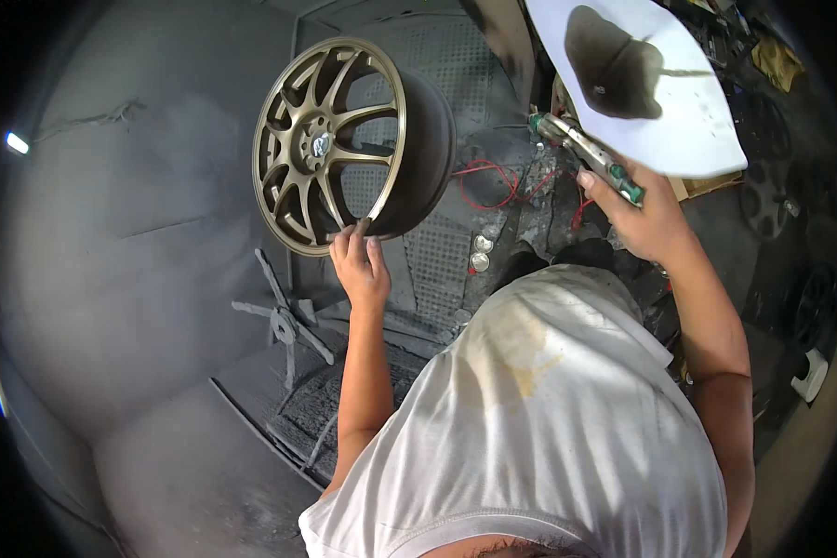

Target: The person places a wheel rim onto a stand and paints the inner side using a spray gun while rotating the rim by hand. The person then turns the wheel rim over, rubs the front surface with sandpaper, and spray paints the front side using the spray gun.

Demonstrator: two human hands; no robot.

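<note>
A bronze multi-spoke car wheel rim (320,146) stands upright, face turned to the left, with a dark barrel behind. My left hand (363,270) is closed on its lower edge, fingertips curled over the lip near a spoke. In my right hand (651,219) is a spray gun (586,152) with green parts, held to the right of the rim. A large white piece (697,112) with a dark patch on it sits close to the camera, just above the gun. Whether it is joined to the gun I cannot tell.
Grey, dust-coated walls (158,242) rise on the left. A star-shaped stand (284,324) is below the rim. Red hose (488,167) lies coiled on the floor near small round metal pieces (481,253). Dark wheels (767,200) and clutter line the right side.
</note>
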